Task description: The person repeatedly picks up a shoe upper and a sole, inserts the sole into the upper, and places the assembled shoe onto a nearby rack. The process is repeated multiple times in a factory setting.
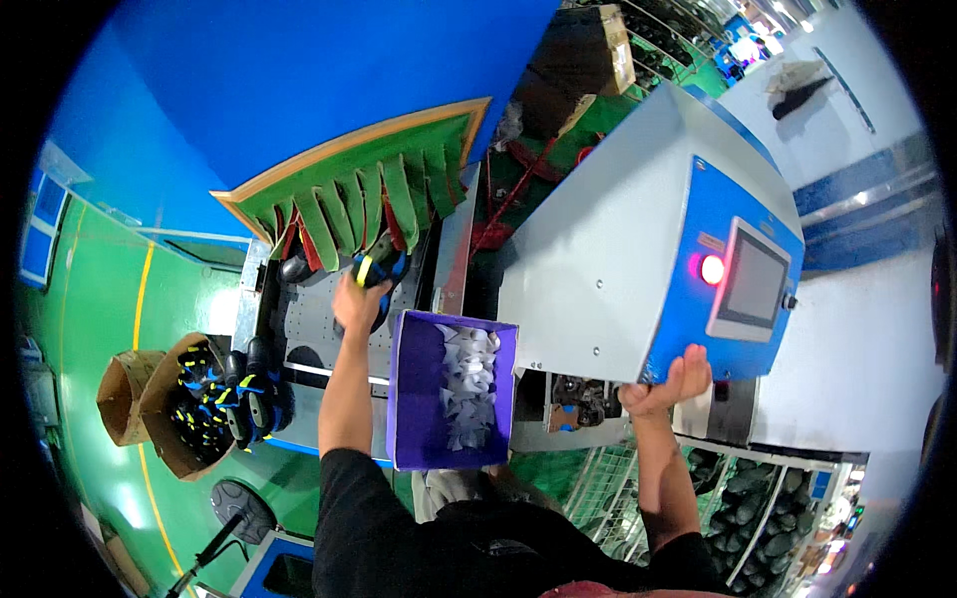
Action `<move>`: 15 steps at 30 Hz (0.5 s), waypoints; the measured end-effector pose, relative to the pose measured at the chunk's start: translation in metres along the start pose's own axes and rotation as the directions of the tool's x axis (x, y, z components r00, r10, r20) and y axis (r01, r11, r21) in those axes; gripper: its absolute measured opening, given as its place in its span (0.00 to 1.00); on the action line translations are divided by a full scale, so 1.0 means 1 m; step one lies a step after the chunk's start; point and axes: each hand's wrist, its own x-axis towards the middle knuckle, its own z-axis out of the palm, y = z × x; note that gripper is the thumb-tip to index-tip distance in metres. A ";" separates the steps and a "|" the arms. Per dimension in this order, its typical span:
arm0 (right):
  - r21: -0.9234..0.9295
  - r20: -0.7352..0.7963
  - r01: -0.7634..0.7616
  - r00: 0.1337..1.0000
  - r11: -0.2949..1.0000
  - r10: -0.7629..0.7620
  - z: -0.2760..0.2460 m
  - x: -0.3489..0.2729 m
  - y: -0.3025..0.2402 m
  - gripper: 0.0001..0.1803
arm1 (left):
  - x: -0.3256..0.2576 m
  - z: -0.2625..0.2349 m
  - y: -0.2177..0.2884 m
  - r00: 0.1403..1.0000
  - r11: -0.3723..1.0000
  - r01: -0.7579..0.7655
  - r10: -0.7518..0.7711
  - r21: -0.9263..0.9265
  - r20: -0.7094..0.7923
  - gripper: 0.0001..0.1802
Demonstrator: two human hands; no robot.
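From my remote view, left of frame centre, the left hand (359, 303) is closed on a dark shoe (385, 263) with blue and yellow trim, at the lower edge of the green curtain strips (347, 207). The purple box (421, 399) stands close right of that forearm (a tight rim). Right of centre, the right hand (670, 384) has fingers extended at the machine (588, 259)'s lower edge; contact I can't tell.
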 end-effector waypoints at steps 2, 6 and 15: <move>-0.005 0.008 -0.018 1.000 1.000 0.018 -0.002 0.003 0.000 0.31 | -0.048 -0.060 0.012 0.998 0.988 -0.030 0.022 -0.151 -0.054 0.33; 0.137 0.157 -0.141 0.980 0.981 0.119 -0.020 0.024 -0.012 0.28 | -0.153 -0.120 -0.004 0.989 0.567 0.100 0.030 -0.817 0.142 0.30; 0.609 0.781 -0.573 0.553 -0.548 0.289 -0.132 0.000 -0.137 0.68 | -0.390 -0.103 0.116 0.969 0.509 -0.197 0.232 -0.838 -0.086 0.46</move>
